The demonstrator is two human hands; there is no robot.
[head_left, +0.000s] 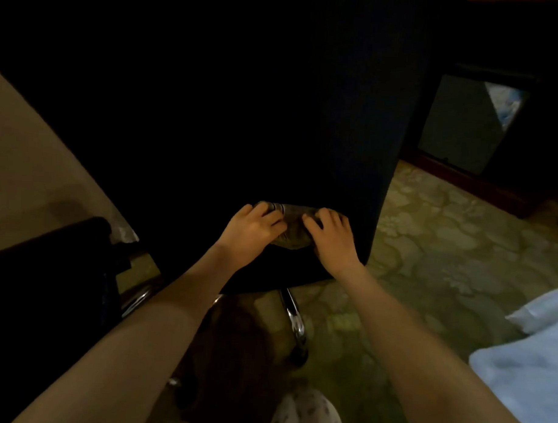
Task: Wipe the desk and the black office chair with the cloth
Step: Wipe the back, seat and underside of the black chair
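Both forearms reach in from the lower edge and meet at the foot of the black office chair (243, 115), whose dark backrest fills most of the view. The left hand (251, 232) and right hand (332, 238) lie side by side on its lower rear edge, with the cloth (294, 224) bunched between them. The fingers of both hands are bent over the cloth and clamp it against the upholstery.

The step in hand appears to be wiping the backrest. It would go best with the cloth spread flatter, steady pressure from both palms, and overlapping strokes carried out to the side edges. The chair probably swivels, so one hand may need to brace it.

Patterned green carpet (444, 248) covers the floor. Pale bedding (525, 372) lies at lower right. A beige surface (29, 171) slants along the left, and whether it is the desk cannot be told. A dark cabinet (473, 123) stands at upper right, and a black armrest (49, 244) juts in at left. A chrome base leg (294, 316) shows beneath the seat.
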